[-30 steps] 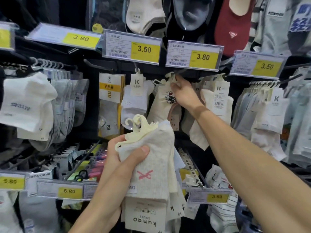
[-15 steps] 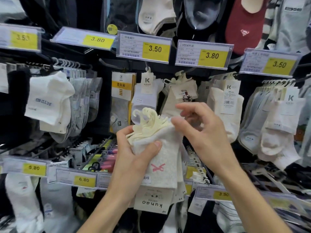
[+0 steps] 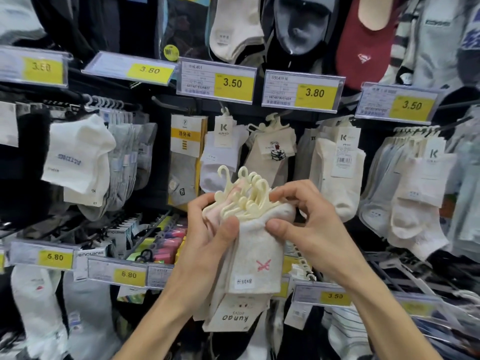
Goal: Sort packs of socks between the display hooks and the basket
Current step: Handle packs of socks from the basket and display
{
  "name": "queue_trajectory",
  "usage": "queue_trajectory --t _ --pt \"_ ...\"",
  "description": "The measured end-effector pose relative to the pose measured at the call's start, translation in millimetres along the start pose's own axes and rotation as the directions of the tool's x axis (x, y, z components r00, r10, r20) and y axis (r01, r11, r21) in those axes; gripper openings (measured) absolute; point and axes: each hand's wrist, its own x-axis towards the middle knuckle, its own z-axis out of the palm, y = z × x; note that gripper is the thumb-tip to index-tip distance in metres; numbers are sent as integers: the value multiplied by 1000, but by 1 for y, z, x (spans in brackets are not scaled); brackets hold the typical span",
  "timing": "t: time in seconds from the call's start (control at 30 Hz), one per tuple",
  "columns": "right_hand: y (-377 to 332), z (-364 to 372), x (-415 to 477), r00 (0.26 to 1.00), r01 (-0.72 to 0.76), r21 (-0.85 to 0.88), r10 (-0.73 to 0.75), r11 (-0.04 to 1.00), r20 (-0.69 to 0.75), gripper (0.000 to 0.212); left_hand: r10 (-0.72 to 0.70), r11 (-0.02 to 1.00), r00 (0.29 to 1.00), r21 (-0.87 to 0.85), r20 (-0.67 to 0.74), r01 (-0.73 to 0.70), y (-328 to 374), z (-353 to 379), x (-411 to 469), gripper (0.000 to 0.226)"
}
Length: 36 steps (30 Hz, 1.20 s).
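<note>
A bundle of several cream sock packs with pale plastic hangers on top is held in front of the display. My left hand grips the bundle from the left, thumb pressed on the front pack. My right hand pinches the top edge of the front pack, fingers curled behind the hangers. Straight behind the bundle, a cream sock pack with a small cartoon print hangs on a display hook under the 3.80 tag. No basket is in view.
Hooks full of sock packs cover the wall: white ones at left, cream ones and pale ones at right. Price tags jut out above each hook. A lower row with tags sits below my hands.
My right hand came back from the hook, where it hung a cream pack, and now pinches the bundle's front pack. The view moved closer and slightly left.
</note>
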Motion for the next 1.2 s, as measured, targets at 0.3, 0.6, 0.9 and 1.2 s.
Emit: queue_trajectory --t 0.3,0.6,0.9,1.2 --pt "-2 -8 2 990 11 93 -24 996 136 26 -115 979 993 -169 14 115 -2 -1 3 96" --pt "-3 -9 4 993 -66 440 14 895 120 26 -185 973 969 -172 -164 156 -10 -9 10 53" --pt "9 -31 76 921 -87 439 240 895 -308 31 -129 983 955 -160 -266 88 -8 -38 17 39" --pt "35 -30 155 924 -93 141 138 986 -356 54 -110 990 961 -117 -254 82 -17 -44 10 51"
